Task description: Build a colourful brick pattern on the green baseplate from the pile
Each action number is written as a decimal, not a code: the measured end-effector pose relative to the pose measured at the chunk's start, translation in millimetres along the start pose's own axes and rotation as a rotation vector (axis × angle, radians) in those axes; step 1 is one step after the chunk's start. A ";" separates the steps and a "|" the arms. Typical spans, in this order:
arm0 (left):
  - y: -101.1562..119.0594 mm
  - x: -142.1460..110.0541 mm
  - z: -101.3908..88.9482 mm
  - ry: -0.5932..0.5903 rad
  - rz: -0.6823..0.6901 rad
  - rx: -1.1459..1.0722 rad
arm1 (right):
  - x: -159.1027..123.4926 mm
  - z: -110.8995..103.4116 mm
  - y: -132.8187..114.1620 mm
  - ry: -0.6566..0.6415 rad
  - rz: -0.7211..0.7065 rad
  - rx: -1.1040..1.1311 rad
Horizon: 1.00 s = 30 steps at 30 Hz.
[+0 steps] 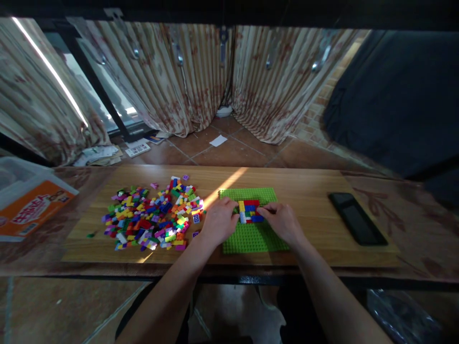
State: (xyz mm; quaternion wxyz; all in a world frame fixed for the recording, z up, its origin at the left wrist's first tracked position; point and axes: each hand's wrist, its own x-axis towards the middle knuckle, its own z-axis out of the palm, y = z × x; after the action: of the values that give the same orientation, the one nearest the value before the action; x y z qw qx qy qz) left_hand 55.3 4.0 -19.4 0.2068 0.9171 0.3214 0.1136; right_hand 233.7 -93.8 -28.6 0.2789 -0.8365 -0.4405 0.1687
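A green studded baseplate (251, 239) lies on the wooden table (308, 186) in front of me. On it stands a small block of red, yellow, blue and white bricks (250, 210). My left hand (219, 220) rests on the plate's left edge, fingers curled against the block's left side. My right hand (283, 221) is on the plate to the right, its fingertips pinched at the block's right side. Whether either hand holds a loose brick is hidden.
A heap of several loose coloured bricks (154, 215) spreads over the table to the left. A black phone (356, 218) lies at the right. An orange and white box (30, 205) sits at the far left. Curtains and tiled floor lie beyond the table.
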 end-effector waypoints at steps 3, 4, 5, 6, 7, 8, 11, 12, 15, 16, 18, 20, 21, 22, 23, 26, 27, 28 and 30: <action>-1.6 0.6 0.3 0.004 0.000 -0.010 | 4.3 -0.4 6.4 -0.051 0.035 0.132; -2.0 0.9 0.3 0.004 -0.005 -0.015 | 6.2 -0.1 9.1 -0.059 0.066 0.189; -2.2 1.2 0.2 0.002 -0.008 -0.019 | 8.1 0.4 11.7 -0.057 0.101 0.247; -2.3 1.4 0.0 0.000 -0.008 -0.022 | 9.7 1.0 13.9 -0.047 0.135 0.298; -2.3 1.6 -0.2 -0.002 -0.006 -0.023 | 10.9 1.8 15.7 -0.037 0.160 0.336; -2.1 1.7 -0.5 -0.006 -0.005 -0.023 | 11.6 2.4 16.9 -0.033 0.171 0.352; -1.3 1.6 -1.3 -0.014 -0.010 -0.019 | 11.1 3.0 16.3 -0.041 0.126 0.275; -1.1 1.5 -1.3 -0.015 -0.013 -0.019 | 10.3 2.6 15.0 -0.048 0.102 0.235; -0.9 1.1 -0.7 -0.009 -0.013 -0.021 | 7.8 0.5 9.5 -0.056 0.053 0.149; -1.0 1.0 -0.5 -0.007 -0.012 -0.020 | 7.3 -0.1 7.6 -0.053 0.047 0.128; -1.0 1.0 -0.2 -0.008 -0.014 -0.016 | 7.0 -1.1 4.7 -0.048 0.048 0.089; -0.8 1.1 -0.3 -0.012 -0.017 -0.018 | 7.5 -1.6 2.9 -0.048 0.051 0.053; -0.7 1.2 -0.5 -0.012 -0.019 -0.023 | 7.8 -1.7 2.4 -0.049 0.051 0.035; -0.5 1.2 -0.6 -0.012 -0.021 -0.028 | 8.1 -1.8 2.1 -0.049 0.049 0.017; -0.4 1.2 -0.7 -0.013 -0.021 -0.034 | 8.2 -1.9 2.0 -0.048 0.046 -0.003; -0.3 0.6 -0.7 0.000 -0.025 -0.040 | 7.5 -1.7 2.4 -0.059 0.021 -0.050; -0.2 0.2 -0.6 0.004 -0.028 -0.039 | 6.9 -1.5 2.9 -0.066 0.010 -0.063; -0.1 -0.3 -0.6 0.005 -0.031 -0.037 | 6.3 -1.1 3.5 -0.070 -0.001 -0.075; 0.1 -1.4 -1.1 0.005 -0.036 -0.041 | 5.3 -0.3 5.3 -0.069 -0.014 -0.101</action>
State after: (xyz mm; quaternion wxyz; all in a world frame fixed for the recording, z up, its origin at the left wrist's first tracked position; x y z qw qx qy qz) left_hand 54.0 3.3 -18.5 0.2266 0.9065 0.3358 0.1188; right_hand 240.2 -91.9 -31.8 0.2223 -0.8400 -0.4637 0.1730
